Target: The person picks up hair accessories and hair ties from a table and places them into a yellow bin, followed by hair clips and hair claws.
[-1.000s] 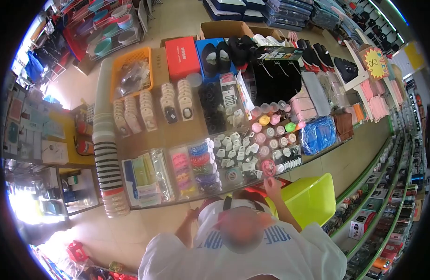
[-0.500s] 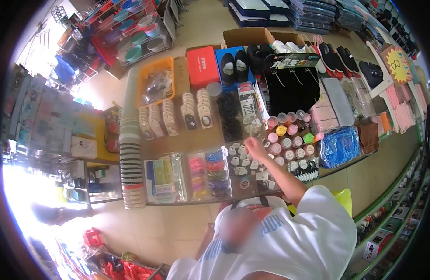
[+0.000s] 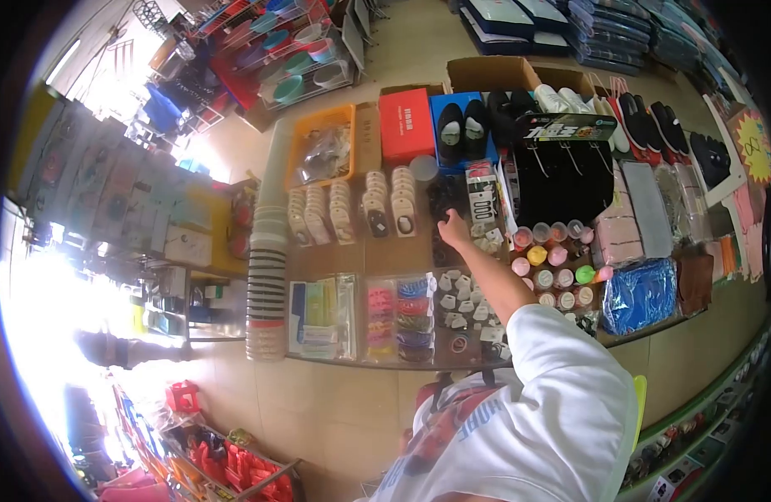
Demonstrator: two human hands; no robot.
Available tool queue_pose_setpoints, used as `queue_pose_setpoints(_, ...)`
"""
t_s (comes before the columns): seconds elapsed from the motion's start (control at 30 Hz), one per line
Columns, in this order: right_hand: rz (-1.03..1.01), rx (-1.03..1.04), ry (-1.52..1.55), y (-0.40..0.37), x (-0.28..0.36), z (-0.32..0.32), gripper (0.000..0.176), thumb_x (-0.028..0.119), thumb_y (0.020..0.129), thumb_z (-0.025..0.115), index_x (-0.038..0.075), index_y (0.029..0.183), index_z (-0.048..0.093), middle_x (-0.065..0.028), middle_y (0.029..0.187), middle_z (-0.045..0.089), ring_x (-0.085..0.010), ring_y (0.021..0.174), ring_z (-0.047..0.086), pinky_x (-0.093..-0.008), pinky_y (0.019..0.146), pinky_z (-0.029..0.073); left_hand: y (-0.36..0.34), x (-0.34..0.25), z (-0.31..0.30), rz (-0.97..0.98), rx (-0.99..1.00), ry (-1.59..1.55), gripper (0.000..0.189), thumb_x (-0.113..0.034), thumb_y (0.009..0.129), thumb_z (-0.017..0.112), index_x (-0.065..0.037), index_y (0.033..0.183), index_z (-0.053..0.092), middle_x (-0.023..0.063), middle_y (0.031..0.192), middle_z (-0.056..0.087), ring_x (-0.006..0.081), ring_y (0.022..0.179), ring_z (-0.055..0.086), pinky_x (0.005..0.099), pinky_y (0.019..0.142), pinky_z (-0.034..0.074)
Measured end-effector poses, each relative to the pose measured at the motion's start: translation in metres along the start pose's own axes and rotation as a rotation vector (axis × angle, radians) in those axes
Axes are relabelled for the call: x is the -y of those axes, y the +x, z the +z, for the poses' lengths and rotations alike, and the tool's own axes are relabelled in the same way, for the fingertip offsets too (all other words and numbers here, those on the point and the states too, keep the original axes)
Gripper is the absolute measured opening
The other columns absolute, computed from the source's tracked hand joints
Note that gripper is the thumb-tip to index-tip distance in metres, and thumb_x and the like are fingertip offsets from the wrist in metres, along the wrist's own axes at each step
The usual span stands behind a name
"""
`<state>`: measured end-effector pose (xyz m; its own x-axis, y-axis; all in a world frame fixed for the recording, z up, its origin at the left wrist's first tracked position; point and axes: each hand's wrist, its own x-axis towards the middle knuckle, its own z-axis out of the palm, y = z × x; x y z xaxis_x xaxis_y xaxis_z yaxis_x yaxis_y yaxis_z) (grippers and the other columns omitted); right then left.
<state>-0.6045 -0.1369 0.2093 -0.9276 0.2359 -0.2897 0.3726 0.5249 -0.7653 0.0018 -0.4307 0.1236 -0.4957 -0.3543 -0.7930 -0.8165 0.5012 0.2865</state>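
My right hand (image 3: 454, 230) reaches over the table onto a strip of black coiled bands (image 3: 443, 197) that look like hair ties. Its fingers are drawn together at the lower part of that strip, and what they hold, if anything, is too small to make out. Small white pieces in clear packs (image 3: 462, 301) lie below the hand, toward my body. Right of the fingers is a white card with black clips (image 3: 482, 191). Round lidded jars (image 3: 546, 279) stand farther right, beside my forearm. My left hand does not show.
Stacked cups (image 3: 266, 289) line the table's left edge. An orange basket (image 3: 350, 134), a red box (image 3: 405, 125) and black shoes (image 3: 463, 132) stand at the back. Packs of coloured bands (image 3: 416, 314) lie near the front edge. A blue plastic-wrapped pack (image 3: 640, 294) sits at right.
My right hand has moved farther back across the table, from the small white packs to the black coiled bands. The view has shifted, so the table's things appear farther right.
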Motion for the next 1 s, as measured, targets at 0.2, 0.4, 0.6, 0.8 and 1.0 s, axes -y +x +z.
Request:
queue_pose_setpoints(0.2, -0.094, -0.028, -0.024, 0.007, -0.01, -0.001, 0.027, 0.019, 0.078, 0.067, 0.012, 0.103, 0.06, -0.0196, 0.092, 0.069, -0.0386, 0.091, 0.066, -0.0479, 0.08, 0.051, 0.005, 0.012, 0.007, 0.047, -0.054, -0.003, 0.032, -0.029, 0.087, 0.058, -0.004, 0.102, 0.073, 0.0158, 0.092, 0.073, 0.0298, 0.086, 0.07, 0.0411, 0.071, 0.053)
queue_pose_setpoints(0.4, -0.051, 0.091, 0.133, 0.03, -0.022, 0.003, 0.013, 0.011, 0.078, 0.067, 0.009, 0.091, 0.063, -0.01, 0.076, 0.066, -0.0222, 0.061, 0.065, -0.0342, 0.058, 0.052, 0.005, -0.064, -0.058, 0.215, -0.134, -0.249, 0.022, -0.023, 0.091, 0.058, -0.006, 0.098, 0.072, 0.0075, 0.077, 0.066, 0.0155, 0.069, 0.06, 0.0304, 0.061, 0.045)
queue_pose_setpoints(0.6, 0.143, 0.317, 0.512, 0.004, -0.007, -0.036, 0.014, 0.017, 0.083, 0.068, 0.01, 0.093, 0.06, -0.0005, 0.07, 0.06, -0.0108, 0.057, 0.058, -0.0234, 0.05, 0.046, -0.023, -0.238, -0.156, 0.438, 0.04, -0.644, 0.026, -0.023, 0.098, 0.054, -0.001, 0.105, 0.066, 0.0029, 0.077, 0.064, 0.01, 0.068, 0.059, 0.0259, 0.061, 0.046)
queue_pose_setpoints(0.8, 0.155, 0.378, 0.658, -0.079, -0.009, -0.094, 0.014, 0.019, 0.087, 0.067, 0.012, 0.095, 0.057, 0.0023, 0.073, 0.057, -0.0084, 0.063, 0.059, -0.0218, 0.055, 0.047, -0.028, -0.37, -0.185, 0.652, 0.348, -0.94, 0.029, -0.022, 0.099, 0.053, 0.001, 0.115, 0.063, 0.0074, 0.097, 0.066, 0.0127, 0.082, 0.06, 0.0254, 0.07, 0.048)
queue_pose_setpoints(1.0, 0.252, 0.362, 1.049, -0.236, -0.068, -0.17, 0.018, 0.019, 0.091, 0.06, 0.007, 0.103, 0.055, 0.0004, 0.076, 0.056, -0.0106, 0.068, 0.056, -0.0245, 0.065, 0.047, 0.009, -0.438, -0.178, 0.527, 0.726, -1.026, 0.035, -0.018, 0.098, 0.05, 0.002, 0.126, 0.056, 0.0124, 0.113, 0.067, 0.0182, 0.094, 0.065, 0.0294, 0.077, 0.051)
